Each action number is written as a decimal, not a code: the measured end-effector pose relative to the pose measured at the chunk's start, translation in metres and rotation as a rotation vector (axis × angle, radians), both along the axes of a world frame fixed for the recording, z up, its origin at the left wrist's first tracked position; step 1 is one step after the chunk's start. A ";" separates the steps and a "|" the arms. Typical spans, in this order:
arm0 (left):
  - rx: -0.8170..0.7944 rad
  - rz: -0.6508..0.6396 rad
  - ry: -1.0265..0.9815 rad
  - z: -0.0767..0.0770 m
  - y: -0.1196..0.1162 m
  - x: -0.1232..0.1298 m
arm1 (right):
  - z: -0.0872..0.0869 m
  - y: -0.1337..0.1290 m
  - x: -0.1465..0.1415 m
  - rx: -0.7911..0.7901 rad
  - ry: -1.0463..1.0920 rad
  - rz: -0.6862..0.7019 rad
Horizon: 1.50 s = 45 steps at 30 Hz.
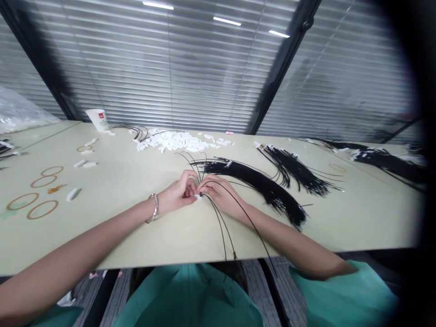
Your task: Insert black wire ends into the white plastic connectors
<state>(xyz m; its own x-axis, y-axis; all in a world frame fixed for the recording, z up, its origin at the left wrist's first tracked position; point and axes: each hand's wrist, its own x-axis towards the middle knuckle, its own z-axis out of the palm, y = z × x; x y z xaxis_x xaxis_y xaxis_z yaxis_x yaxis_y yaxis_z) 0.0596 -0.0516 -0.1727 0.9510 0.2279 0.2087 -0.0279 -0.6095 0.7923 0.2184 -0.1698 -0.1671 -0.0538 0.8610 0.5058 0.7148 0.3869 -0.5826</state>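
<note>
My left hand (185,190) and my right hand (215,190) meet at the middle of the table, fingertips close together. A small white piece (198,196) shows at the fingertips of my left hand, its fingers closed in a pinch. Several thin black cables (218,213) run through my right hand's closed fingers; their ends fan out beyond the hands and hang down toward the table's front edge. Exactly how the white piece meets the cables is hidden by the fingers. Just beyond my right hand lies a thick bundle of black cables (259,184).
White small pieces lie in a pile (180,141) at the back. More black cable bundles (296,168) spread to the right. Tan rings (23,201) and a few white pieces (72,194) lie left. A paper cup (98,120) stands by the blinds, near a plastic bag (23,111).
</note>
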 end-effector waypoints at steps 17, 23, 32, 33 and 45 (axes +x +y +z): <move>0.024 0.011 0.035 0.003 -0.001 -0.001 | -0.005 0.003 -0.005 0.001 -0.072 0.002; 0.035 0.013 0.033 0.003 -0.001 -0.001 | -0.002 0.001 0.001 -0.025 -0.025 -0.052; 0.003 0.034 0.040 0.005 -0.002 -0.002 | 0.004 0.000 -0.003 -0.128 -0.077 -0.116; -0.011 0.037 0.041 0.005 -0.002 -0.002 | 0.004 -0.001 -0.004 -0.134 -0.066 -0.113; -0.049 0.035 0.027 0.000 0.001 0.001 | -0.001 0.000 -0.010 -0.073 -0.068 -0.142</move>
<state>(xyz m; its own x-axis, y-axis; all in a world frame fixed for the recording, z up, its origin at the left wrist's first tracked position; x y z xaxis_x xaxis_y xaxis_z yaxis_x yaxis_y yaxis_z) 0.0602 -0.0507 -0.1725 0.9473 0.2709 0.1710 0.0147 -0.5700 0.8215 0.2080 -0.1701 -0.1680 0.0390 0.8967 0.4410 0.7980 0.2376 -0.5538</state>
